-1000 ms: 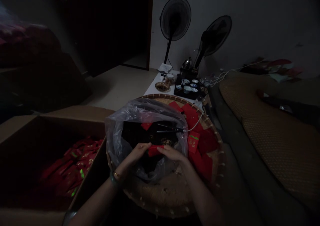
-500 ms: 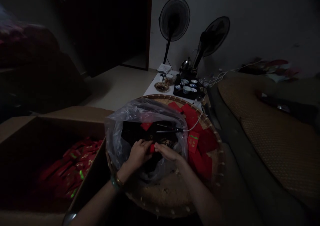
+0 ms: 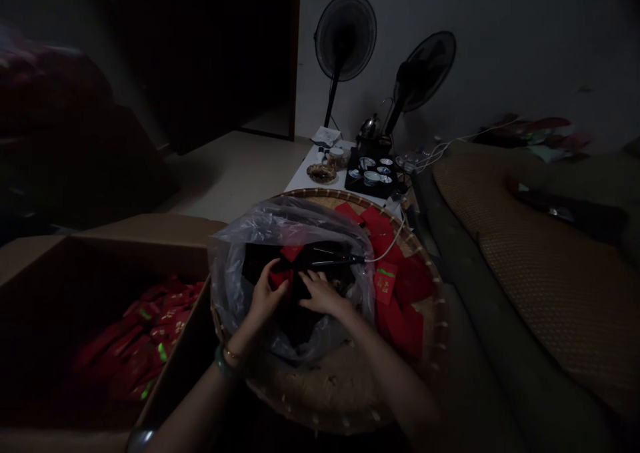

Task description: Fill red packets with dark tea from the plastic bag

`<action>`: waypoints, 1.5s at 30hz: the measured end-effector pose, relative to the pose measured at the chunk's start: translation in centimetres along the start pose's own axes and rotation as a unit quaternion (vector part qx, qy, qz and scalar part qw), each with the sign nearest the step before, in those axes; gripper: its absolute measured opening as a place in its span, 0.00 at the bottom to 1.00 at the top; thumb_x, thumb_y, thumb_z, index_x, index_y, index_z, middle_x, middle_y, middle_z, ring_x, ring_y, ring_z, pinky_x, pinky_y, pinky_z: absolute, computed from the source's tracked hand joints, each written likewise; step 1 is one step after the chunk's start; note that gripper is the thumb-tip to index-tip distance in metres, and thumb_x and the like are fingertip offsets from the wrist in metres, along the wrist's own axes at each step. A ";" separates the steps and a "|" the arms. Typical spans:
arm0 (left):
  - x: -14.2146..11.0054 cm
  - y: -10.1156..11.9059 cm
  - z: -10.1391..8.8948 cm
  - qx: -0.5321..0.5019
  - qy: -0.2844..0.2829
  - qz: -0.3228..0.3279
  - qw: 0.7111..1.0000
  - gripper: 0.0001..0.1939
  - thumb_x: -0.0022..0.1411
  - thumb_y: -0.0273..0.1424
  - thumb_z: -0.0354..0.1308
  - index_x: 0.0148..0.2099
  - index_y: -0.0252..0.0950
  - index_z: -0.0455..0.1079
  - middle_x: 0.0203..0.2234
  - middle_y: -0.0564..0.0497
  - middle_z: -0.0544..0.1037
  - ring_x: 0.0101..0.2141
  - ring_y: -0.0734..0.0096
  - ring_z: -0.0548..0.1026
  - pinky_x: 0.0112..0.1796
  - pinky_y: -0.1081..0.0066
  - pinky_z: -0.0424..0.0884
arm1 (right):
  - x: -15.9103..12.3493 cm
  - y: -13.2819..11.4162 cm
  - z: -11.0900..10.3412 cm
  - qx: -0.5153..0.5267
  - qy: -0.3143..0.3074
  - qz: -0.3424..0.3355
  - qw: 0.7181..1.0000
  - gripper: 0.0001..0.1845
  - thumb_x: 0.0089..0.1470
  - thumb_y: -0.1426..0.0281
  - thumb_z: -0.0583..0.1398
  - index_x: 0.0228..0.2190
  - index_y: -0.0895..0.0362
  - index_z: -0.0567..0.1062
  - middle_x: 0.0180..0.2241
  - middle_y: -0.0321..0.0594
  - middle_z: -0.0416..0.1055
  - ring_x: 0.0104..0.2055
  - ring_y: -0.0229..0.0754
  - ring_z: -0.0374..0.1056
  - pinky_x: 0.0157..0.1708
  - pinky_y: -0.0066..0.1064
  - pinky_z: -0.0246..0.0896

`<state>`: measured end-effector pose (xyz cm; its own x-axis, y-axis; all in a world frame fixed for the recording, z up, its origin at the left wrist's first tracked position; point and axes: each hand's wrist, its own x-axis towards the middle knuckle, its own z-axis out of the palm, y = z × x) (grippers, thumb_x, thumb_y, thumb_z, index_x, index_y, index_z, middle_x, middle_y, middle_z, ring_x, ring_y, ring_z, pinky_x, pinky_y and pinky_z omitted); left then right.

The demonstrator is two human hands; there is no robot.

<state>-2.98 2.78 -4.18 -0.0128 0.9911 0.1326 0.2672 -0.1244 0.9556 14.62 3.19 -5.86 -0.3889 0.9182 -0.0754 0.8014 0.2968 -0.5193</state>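
Over the bag (image 3: 227, 286), left fingers (image 3: 264, 285) gripping a red envelope (image 3: 280, 279), right fingers (image 3: 314, 281) now released.

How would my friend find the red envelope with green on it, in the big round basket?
Find the big round woven tray. Right of the clear plastic bag on it lie red envelopes. The one with a green strip and gold marks stands out; its neighbours look plain.

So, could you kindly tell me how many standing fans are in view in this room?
2. One standing fan is on the left, and the other standing fan is to its right, behind the black tray of teacups. More could be hidden in the room's dark left side.
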 end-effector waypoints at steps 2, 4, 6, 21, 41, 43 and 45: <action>-0.1 0.0 -0.2 0.027 -0.022 0.036 0.999 0.29 0.53 0.29 0.53 0.58 0.35 0.55 0.53 0.45 0.64 0.52 0.65 0.63 0.52 0.66 0.57 | 0.1 -1.0 -0.5 -0.023 -0.051 0.019 0.998 0.41 0.39 0.63 0.64 0.55 0.55 0.60 0.50 0.51 0.60 0.51 0.53 0.57 0.46 0.41 0.56; -0.2 0.2 -0.5 0.060 -0.050 0.055 0.995 0.26 0.55 0.29 0.51 0.57 0.36 0.56 0.53 0.45 0.64 0.53 0.66 0.63 0.53 0.65 0.56 | 0.2 -1.5 -1.2 -0.027 -0.097 0.026 0.995 0.39 0.38 0.60 0.65 0.52 0.56 0.62 0.46 0.48 0.60 0.49 0.51 0.58 0.45 0.38 0.56; -0.3 0.7 -0.8 0.088 -0.072 0.059 0.992 0.21 0.57 0.31 0.50 0.54 0.36 0.61 0.50 0.46 0.68 0.51 0.66 0.65 0.52 0.66 0.58 | 0.2 -1.6 -1.6 -0.029 -0.117 0.030 0.992 0.38 0.35 0.58 0.66 0.48 0.57 0.65 0.45 0.47 0.60 0.48 0.51 0.58 0.46 0.38 0.55; 0.1 1.5 -3.4 0.154 -0.159 -0.027 0.975 0.20 0.56 0.29 0.44 0.46 0.33 0.71 0.40 0.47 0.75 0.42 0.66 0.71 0.44 0.69 0.65 | 0.1 -0.3 -0.5 0.082 -0.015 0.014 0.996 0.20 0.37 0.75 0.63 0.37 0.58 0.72 0.37 0.41 0.66 0.41 0.41 0.63 0.41 0.30 0.56; 0.3 2.1 -4.3 0.142 -0.155 -0.042 0.977 0.17 0.49 0.29 0.51 0.41 0.33 0.73 0.30 0.49 0.73 0.30 0.71 0.70 0.33 0.72 0.64 | -0.9 0.3 -1.8 0.786 -0.061 0.218 0.576 0.12 0.44 0.69 0.55 0.32 0.62 0.70 0.29 0.41 0.71 0.33 0.39 0.69 0.34 0.29 0.62; 0.3 2.1 -4.3 0.118 -0.140 -0.058 0.981 0.16 0.48 0.31 0.52 0.39 0.32 0.72 0.28 0.50 0.74 0.27 0.72 0.70 0.30 0.74 0.64 | -1.2 0.0 -2.0 0.822 -0.083 0.217 0.521 0.14 0.47 0.67 0.54 0.34 0.63 0.69 0.31 0.44 0.71 0.35 0.41 0.70 0.36 0.30 0.63; 0.3 2.1 -4.2 0.098 -0.128 -0.078 0.984 0.14 0.46 0.32 0.54 0.36 0.31 0.71 0.24 0.52 0.73 0.24 0.74 0.69 0.27 0.75 0.63 | -1.6 -0.4 -2.3 0.843 -0.089 0.204 0.489 0.14 0.47 0.68 0.54 0.36 0.64 0.68 0.32 0.46 0.72 0.37 0.41 0.70 0.39 0.31 0.63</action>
<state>-6.48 2.59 -0.99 0.1681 0.9799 -0.1071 0.4621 0.0177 0.8867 15.91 2.22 -3.58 -0.5075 0.7282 -0.4607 -0.6271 -0.6788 -0.3821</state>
